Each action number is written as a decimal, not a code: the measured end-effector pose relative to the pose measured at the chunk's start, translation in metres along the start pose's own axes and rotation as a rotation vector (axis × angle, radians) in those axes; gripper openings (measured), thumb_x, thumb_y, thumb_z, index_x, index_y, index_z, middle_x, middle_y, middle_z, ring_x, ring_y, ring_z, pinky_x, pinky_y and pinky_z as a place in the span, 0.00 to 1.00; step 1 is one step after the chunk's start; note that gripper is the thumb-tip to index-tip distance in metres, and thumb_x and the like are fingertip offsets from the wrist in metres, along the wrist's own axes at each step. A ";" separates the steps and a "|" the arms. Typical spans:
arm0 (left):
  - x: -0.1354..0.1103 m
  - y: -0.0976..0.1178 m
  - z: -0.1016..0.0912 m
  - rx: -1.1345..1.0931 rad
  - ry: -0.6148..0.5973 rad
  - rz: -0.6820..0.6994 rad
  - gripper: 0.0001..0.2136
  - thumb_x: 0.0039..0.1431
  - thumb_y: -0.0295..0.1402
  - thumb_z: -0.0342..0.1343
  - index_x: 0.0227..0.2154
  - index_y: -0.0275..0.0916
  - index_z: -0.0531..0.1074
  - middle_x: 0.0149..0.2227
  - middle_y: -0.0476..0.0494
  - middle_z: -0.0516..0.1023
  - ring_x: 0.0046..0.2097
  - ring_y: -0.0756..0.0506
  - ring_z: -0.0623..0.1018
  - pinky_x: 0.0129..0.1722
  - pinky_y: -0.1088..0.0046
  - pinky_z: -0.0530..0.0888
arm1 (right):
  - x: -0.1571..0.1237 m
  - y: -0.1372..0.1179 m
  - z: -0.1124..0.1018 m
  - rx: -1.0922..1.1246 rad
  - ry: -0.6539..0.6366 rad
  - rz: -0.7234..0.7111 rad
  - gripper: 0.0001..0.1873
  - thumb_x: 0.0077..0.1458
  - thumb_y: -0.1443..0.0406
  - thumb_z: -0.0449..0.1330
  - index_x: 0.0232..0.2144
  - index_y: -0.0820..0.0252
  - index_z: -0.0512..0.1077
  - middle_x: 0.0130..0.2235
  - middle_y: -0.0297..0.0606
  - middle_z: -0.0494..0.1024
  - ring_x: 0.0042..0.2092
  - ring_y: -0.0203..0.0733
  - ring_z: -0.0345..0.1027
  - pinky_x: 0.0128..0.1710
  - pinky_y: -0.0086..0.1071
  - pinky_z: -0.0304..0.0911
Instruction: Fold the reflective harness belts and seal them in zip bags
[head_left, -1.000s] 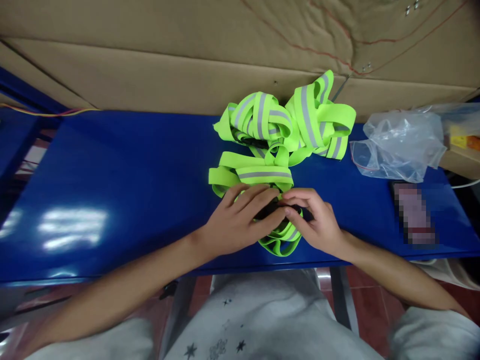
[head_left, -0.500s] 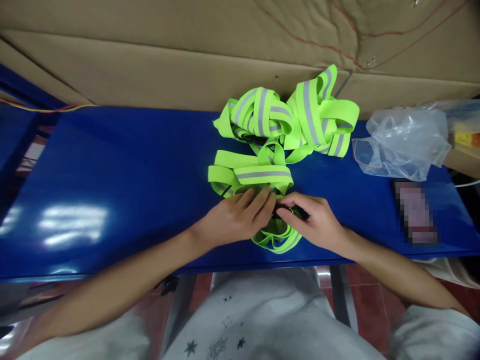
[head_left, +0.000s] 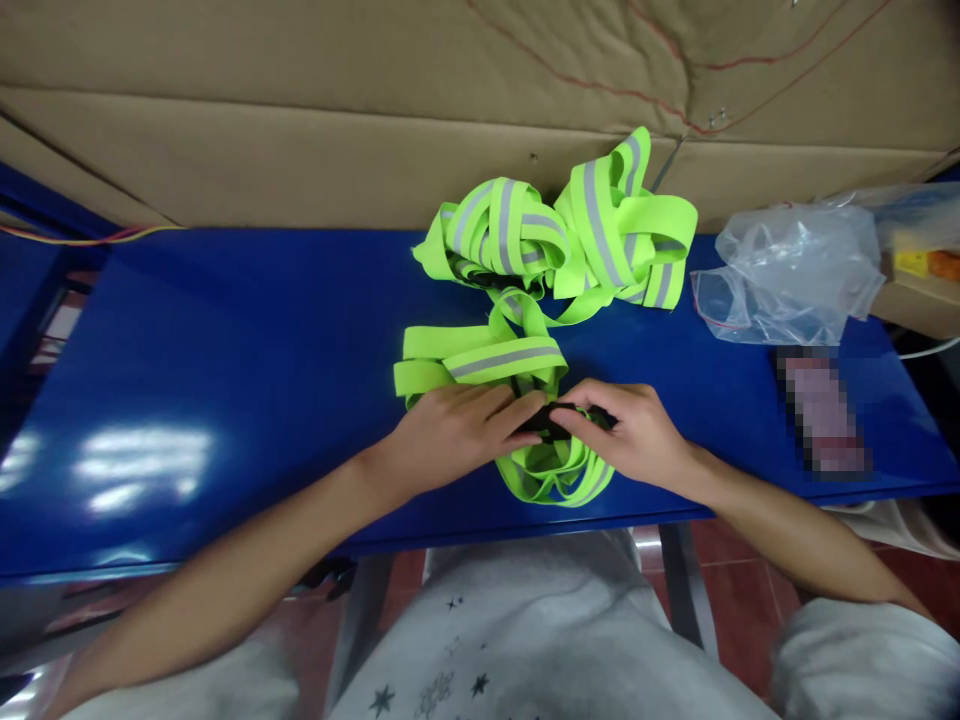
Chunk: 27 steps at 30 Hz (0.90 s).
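Note:
A tangle of neon green straps with grey reflective stripes (head_left: pixel 555 235) lies on the blue table (head_left: pixel 225 360) near its back edge. A loop of the same strap (head_left: pixel 555 475) hangs by the front edge between my hands. My left hand (head_left: pixel 450 440) and my right hand (head_left: pixel 634 435) meet over a small black buckle (head_left: pixel 551 420) on the strap. Both hands pinch it from either side with closed fingers.
A crumpled clear plastic bag (head_left: pixel 787 275) lies at the right of the table, with a blurred flat object (head_left: pixel 821 410) in front of it. Brown cardboard (head_left: pixel 300 130) forms a wall behind the table. Yellow and orange items (head_left: pixel 926 262) sit at the far right.
My left hand's fingers have drawn back from lying over the strap to a pinch at the black buckle. The strap loop below the hands has shifted slightly.

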<state>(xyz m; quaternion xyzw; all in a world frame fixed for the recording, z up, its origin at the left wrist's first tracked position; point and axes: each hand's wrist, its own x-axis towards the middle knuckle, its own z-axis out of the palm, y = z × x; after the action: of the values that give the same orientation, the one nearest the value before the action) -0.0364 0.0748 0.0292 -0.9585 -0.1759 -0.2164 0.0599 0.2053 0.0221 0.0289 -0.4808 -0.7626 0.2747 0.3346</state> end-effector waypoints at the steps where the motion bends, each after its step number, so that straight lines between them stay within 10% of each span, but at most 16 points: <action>1: 0.000 -0.001 0.000 -0.034 -0.005 -0.019 0.17 0.72 0.43 0.54 0.54 0.35 0.70 0.32 0.50 0.79 0.31 0.49 0.79 0.27 0.70 0.67 | 0.001 0.000 -0.003 0.002 0.005 0.008 0.09 0.67 0.61 0.62 0.35 0.60 0.76 0.31 0.32 0.80 0.29 0.31 0.71 0.29 0.27 0.61; 14: -0.010 -0.003 -0.001 -0.184 -0.154 -0.044 0.28 0.68 0.56 0.52 0.61 0.41 0.66 0.35 0.48 0.80 0.33 0.46 0.81 0.25 0.71 0.65 | 0.004 0.000 -0.011 0.147 -0.116 0.069 0.12 0.68 0.61 0.61 0.32 0.60 0.73 0.27 0.29 0.74 0.28 0.30 0.66 0.29 0.25 0.59; 19: -0.006 0.001 -0.004 -0.420 -0.214 -0.214 0.17 0.70 0.42 0.55 0.58 0.46 0.66 0.50 0.51 0.83 0.46 0.48 0.83 0.34 0.74 0.72 | 0.005 0.001 -0.011 0.183 -0.141 0.117 0.13 0.68 0.59 0.60 0.32 0.60 0.72 0.27 0.29 0.72 0.28 0.30 0.63 0.28 0.25 0.57; 27: 0.001 0.019 0.012 -0.201 -0.122 -0.265 0.11 0.56 0.34 0.59 0.42 0.40 0.71 0.45 0.44 0.78 0.38 0.45 0.80 0.29 0.70 0.71 | -0.002 -0.003 0.009 0.106 -0.067 0.135 0.16 0.67 0.61 0.60 0.28 0.60 0.66 0.25 0.27 0.65 0.26 0.28 0.56 0.25 0.26 0.51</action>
<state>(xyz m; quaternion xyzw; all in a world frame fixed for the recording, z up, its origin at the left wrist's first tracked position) -0.0235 0.0595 0.0186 -0.9394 -0.2813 -0.1805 -0.0760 0.1976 0.0179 0.0250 -0.5031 -0.7237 0.3525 0.3145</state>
